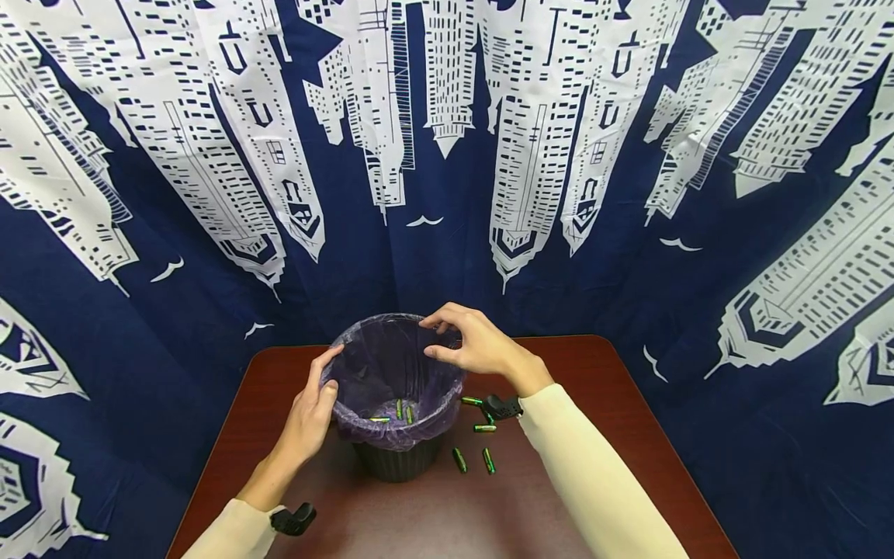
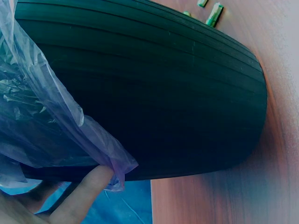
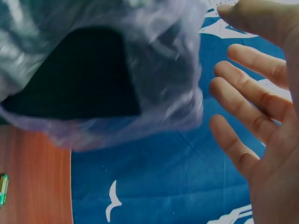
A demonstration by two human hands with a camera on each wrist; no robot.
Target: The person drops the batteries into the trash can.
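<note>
A small dark ribbed plastic waste bin, lined with a thin translucent purple plastic bag, is shown standing upright on a reddish-brown wooden table. The left hand is laid against the bin's left rim, its fingers curled over the folded-down bag edge; in the left wrist view one fingertip is seen touching the loose hem of the liner. The right hand is held above the far right part of the rim, fingers spread and relaxed, nothing gripped; the right wrist view shows the open palm just beside the bag, apart from it. Three small green cylindrical batteries are seen inside the bin. Four more loose green batteries lie on the table to the bin's right, below and nearer to the right hand, their long axes pointing in varied directions. Behind the table a blue and white skyline-printed curtain is hung.
</note>
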